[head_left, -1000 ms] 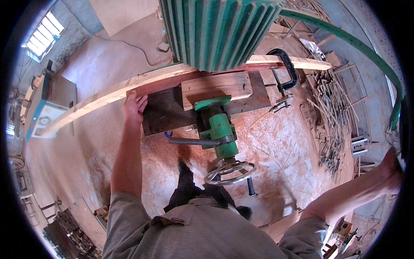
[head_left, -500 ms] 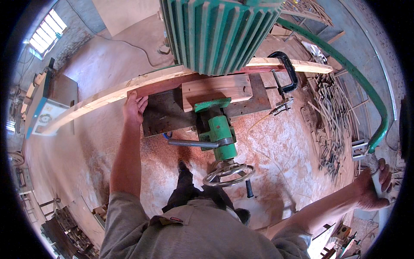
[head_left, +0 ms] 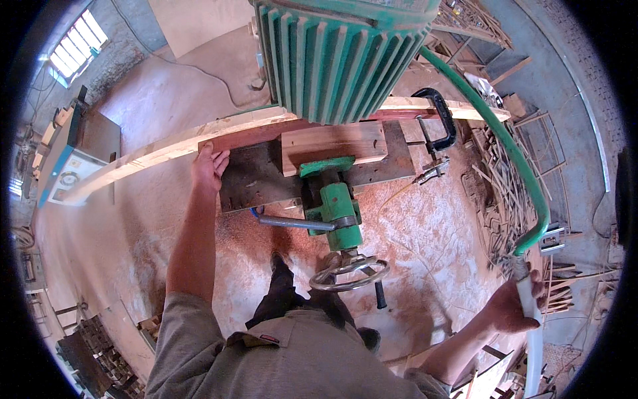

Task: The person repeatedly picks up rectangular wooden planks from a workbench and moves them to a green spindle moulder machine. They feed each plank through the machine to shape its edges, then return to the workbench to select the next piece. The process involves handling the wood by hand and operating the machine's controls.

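My left hand (head_left: 210, 167) is closed on the left end of a reddish wooden workpiece (head_left: 249, 135), thumb on top. That piece lies along a long pale curved board (head_left: 166, 140). Both pass beneath a big green ribbed motor housing (head_left: 335, 66), which hides their middle. A pinkish wooden block (head_left: 334, 143) sits in front, against the green vise jaw (head_left: 326, 166). At the lower right my right hand (head_left: 515, 304) wraps round the pale pipe handle (head_left: 526, 292) on the end of a long bent green lever (head_left: 508, 139).
A black C-clamp (head_left: 444, 120) grips the boards on the right. Nearer me are a metal handwheel (head_left: 349, 271) and a grey bar (head_left: 296, 223). Wood scraps (head_left: 495, 193) lie on the right floor. A dark metal table (head_left: 249, 179) supports the work.
My right hand has pulled the green lever inward, to the left and toward me. The left hand keeps its grip on the reddish wooden workpiece.
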Demonstrator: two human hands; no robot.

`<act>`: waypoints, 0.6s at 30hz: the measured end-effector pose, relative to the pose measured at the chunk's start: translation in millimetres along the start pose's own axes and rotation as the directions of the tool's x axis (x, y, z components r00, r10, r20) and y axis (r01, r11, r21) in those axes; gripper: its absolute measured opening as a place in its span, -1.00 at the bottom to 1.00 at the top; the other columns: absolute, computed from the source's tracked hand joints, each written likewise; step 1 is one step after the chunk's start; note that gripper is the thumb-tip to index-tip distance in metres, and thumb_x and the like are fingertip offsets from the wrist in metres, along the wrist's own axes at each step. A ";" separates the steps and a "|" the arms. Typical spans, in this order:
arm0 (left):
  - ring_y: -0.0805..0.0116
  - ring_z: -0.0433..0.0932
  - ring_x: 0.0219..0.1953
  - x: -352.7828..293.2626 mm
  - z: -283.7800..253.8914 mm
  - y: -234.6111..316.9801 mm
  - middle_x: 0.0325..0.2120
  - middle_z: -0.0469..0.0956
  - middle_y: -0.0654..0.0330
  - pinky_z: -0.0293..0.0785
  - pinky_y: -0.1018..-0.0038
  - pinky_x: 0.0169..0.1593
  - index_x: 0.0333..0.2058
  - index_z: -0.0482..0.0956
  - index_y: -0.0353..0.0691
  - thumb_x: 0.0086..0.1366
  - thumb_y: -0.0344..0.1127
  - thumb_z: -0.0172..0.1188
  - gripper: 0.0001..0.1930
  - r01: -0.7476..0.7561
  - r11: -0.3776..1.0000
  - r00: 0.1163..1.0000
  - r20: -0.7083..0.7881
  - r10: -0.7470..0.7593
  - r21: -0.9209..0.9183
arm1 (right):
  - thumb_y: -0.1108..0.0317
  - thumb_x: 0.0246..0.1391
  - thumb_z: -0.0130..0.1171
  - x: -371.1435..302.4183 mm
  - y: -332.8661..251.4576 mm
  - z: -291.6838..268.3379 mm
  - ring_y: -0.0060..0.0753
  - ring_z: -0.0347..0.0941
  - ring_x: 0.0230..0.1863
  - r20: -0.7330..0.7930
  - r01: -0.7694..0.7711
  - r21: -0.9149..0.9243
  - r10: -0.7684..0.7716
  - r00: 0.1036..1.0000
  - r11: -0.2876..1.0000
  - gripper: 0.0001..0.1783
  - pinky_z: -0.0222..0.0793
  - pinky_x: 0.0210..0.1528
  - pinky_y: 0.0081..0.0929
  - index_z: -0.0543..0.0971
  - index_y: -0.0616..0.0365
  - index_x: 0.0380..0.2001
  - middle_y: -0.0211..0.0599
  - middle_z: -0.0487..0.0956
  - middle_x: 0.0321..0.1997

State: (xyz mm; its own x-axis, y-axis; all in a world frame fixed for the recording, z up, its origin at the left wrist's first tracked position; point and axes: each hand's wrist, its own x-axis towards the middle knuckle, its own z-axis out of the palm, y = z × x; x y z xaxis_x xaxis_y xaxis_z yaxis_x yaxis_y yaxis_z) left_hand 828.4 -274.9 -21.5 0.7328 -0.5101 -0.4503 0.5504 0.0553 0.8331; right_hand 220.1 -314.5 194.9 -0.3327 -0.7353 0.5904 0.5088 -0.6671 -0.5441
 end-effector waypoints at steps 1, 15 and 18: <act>0.17 0.52 -0.13 0.1 0.5 0.0 -0.19 0.50 0.03 0.40 0.24 0.01 -0.01 0.32 -0.25 0.28 -0.12 0.03 -0.60 0.002 1.000 1.000 -0.001 -0.002 -0.001 | -0.03 -0.09 0.22 -2.7 -3.0 -20.3 0.13 0.18 0.18 0.244 -0.113 0.115 0.082 0.966 0.987 -0.48 -0.16 0.31 0.13 0.51 0.06 -0.12 -0.16 0.47 -0.02; 0.20 0.51 -0.20 -4.8 7.8 -3.1 -0.25 0.48 0.07 0.44 0.25 -0.03 -0.03 0.34 -0.18 0.23 -0.12 0.11 -0.60 0.046 0.990 0.999 0.002 -0.046 -0.134 | 0.00 0.06 0.07 -10.4 -18.5 -48.2 0.03 0.16 0.22 0.250 -0.145 -0.165 0.183 0.951 0.976 -0.53 -0.16 0.32 0.14 0.43 0.02 -0.03 -0.09 0.36 0.12; 0.21 0.50 -0.22 -1.2 6.1 -5.7 -0.28 0.48 0.10 0.45 0.28 -0.05 -0.06 0.35 -0.18 0.22 -0.11 0.12 -0.61 0.063 0.968 0.998 -0.013 -0.068 -0.244 | 0.06 0.02 0.09 64.7 -37.2 17.9 0.04 0.27 0.10 0.363 -0.199 0.131 0.139 0.921 0.971 -0.55 -0.16 0.35 0.10 0.46 0.21 -0.17 -0.07 0.48 -0.09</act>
State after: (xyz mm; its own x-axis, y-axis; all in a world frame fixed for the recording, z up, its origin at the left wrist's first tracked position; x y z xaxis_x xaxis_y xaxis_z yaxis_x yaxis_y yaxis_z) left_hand 821.9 -279.8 -23.8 0.6991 -0.5012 -0.5100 0.6762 0.2315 0.6994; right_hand 193.9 -335.1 264.0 0.0529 -0.7269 0.6847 0.6643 -0.4864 -0.5676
